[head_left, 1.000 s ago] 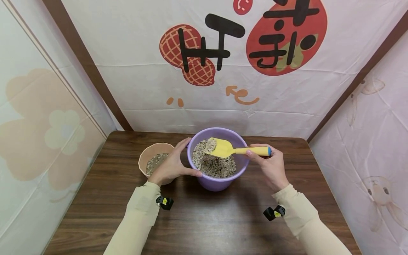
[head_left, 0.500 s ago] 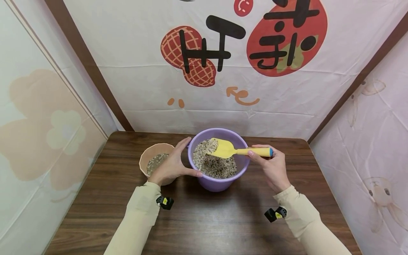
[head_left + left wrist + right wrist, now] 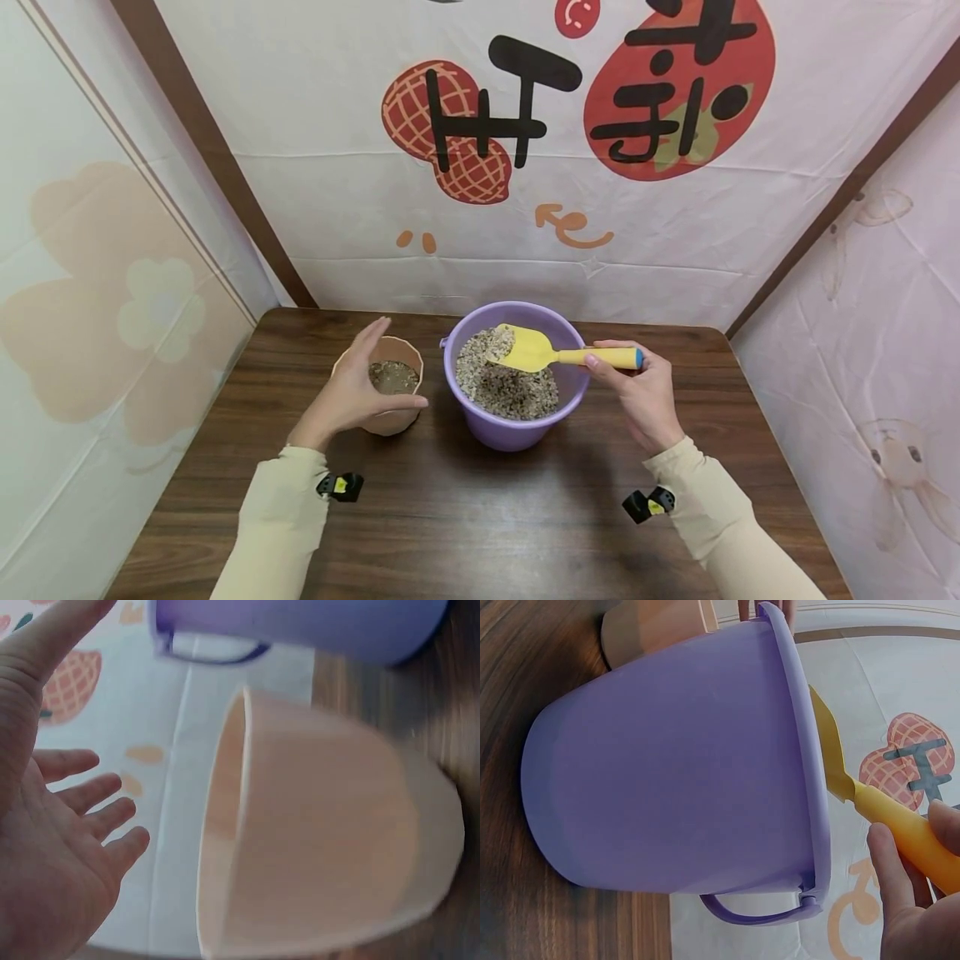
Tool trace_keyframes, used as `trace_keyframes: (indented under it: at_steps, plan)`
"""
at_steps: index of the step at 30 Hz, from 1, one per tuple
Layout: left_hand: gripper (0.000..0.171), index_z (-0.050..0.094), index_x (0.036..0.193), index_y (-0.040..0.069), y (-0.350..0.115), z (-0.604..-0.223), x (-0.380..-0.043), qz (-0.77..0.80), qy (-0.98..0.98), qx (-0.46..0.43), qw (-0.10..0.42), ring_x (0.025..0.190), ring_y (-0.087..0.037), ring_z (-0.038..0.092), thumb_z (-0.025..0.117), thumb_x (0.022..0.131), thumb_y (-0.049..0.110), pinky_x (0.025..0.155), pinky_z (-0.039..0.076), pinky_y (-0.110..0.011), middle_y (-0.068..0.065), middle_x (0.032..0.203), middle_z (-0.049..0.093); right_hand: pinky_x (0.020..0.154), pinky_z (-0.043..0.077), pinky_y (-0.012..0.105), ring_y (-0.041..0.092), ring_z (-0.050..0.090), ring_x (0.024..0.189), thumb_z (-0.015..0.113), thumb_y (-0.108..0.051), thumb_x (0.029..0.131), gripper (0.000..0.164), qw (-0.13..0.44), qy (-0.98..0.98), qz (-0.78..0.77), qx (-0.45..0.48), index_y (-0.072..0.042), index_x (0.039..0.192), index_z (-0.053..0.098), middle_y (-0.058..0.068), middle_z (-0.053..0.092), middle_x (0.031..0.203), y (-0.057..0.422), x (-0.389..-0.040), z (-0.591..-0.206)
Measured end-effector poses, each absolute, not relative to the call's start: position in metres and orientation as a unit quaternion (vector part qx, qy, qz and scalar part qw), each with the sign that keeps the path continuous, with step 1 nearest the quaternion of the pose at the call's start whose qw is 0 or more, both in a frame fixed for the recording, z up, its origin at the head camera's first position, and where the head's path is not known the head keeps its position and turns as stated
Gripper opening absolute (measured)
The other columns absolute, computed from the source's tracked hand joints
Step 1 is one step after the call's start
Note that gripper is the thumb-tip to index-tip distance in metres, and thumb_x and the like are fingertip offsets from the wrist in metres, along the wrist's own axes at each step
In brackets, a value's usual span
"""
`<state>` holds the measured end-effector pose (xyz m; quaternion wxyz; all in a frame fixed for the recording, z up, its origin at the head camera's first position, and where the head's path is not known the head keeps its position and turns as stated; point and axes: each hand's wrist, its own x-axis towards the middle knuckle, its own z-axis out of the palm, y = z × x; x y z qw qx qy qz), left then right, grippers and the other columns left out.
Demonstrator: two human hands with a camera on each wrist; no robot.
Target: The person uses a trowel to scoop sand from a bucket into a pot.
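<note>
My right hand (image 3: pixel 640 392) grips the handle of a yellow shovel (image 3: pixel 531 350) with a blue end cap. The shovel's blade carries pale gravel over a purple bucket (image 3: pixel 517 436), which holds more mixed gravel. In the right wrist view my fingers wrap the yellow handle (image 3: pixel 907 829) above the bucket's rim. My left hand (image 3: pixel 348 396) is spread above the near left rim of a peach-coloured flowerpot (image 3: pixel 392 423), holding nothing. Inside the pot lies greyish-brown soil or grit (image 3: pixel 393 377). The left wrist view shows the open palm (image 3: pixel 56 847) beside the pot's mouth.
Both containers stand on a dark wood table (image 3: pixel 517 517), the bucket right of the pot with a small gap between them. A white printed cloth (image 3: pixel 337 208) hangs behind the table's back edge. The bucket's purple handle (image 3: pixel 217 656) hangs at its side.
My left hand has let go of the bucket's rim and moved left over the flowerpot. The right hand and the loaded shovel have stayed nearly still.
</note>
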<state>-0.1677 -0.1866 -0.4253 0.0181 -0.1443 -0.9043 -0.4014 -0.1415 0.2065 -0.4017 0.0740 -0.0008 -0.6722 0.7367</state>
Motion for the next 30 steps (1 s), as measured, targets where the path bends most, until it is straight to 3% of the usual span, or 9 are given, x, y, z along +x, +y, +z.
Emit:
trace_keyframes:
  at_steps: [8,13,18,22,30]
  plan:
    - [0.134,0.016,0.164,0.010,-0.228,-0.444,-0.160,-0.411,-0.907,-0.091,0.019,0.149,-0.044,0.021,0.097,0.063,0.047,0.112,0.026,-0.068,-0.016,0.167,0.016,0.081,0.059,0.028,0.017,0.068,0.094,0.082,-0.005,0.086,0.032,0.078,-0.665,0.743,0.000,0.004,0.113,0.070,0.009,0.072,0.105,0.206,-0.142,-0.401]
    - [0.135,0.014,0.163,0.007,-0.242,-0.460,-0.156,-0.414,-0.907,-0.071,0.006,0.149,-0.046,0.019,0.097,0.063,0.044,0.112,0.026,-0.069,-0.021,0.166,0.015,0.083,0.059,0.032,0.018,0.070,0.094,0.080,-0.001,0.086,0.030,0.078,-0.653,0.754,0.006,0.006,0.113,0.069,0.013,0.071,0.107,0.205,-0.142,-0.401]
    - [0.135,0.011,0.163,0.006,-0.250,-0.472,-0.155,-0.418,-0.907,-0.060,-0.012,0.149,-0.048,0.016,0.096,0.065,0.044,0.112,0.024,-0.071,-0.022,0.166,0.013,0.084,0.059,0.034,0.018,0.071,0.094,0.080,0.001,0.086,0.030,0.078,-0.651,0.755,0.008,0.005,0.114,0.069,0.017,0.070,0.109,0.205,-0.142,-0.402]
    - [0.135,0.010,0.163,0.006,-0.251,-0.477,-0.156,-0.426,-0.903,-0.053,-0.018,0.149,-0.048,0.015,0.096,0.066,0.042,0.112,0.023,-0.070,-0.022,0.166,0.013,0.084,0.059,0.033,0.018,0.070,0.094,0.080,0.000,0.086,0.031,0.079,-0.653,0.753,0.008,0.006,0.114,0.069,0.012,0.072,0.107,0.205,-0.142,-0.402]
    - [0.127,0.018,0.162,0.003,-0.253,-0.485,-0.157,-0.447,-0.893,-0.051,-0.011,0.148,-0.048,0.019,0.096,0.068,0.036,0.114,0.023,-0.068,-0.025,0.164,0.018,0.083,0.059,0.031,0.018,0.070,0.095,0.081,-0.001,0.086,0.038,0.078,-0.656,0.751,0.007,0.012,0.118,0.065,0.010,0.071,0.107,0.204,-0.142,-0.402]
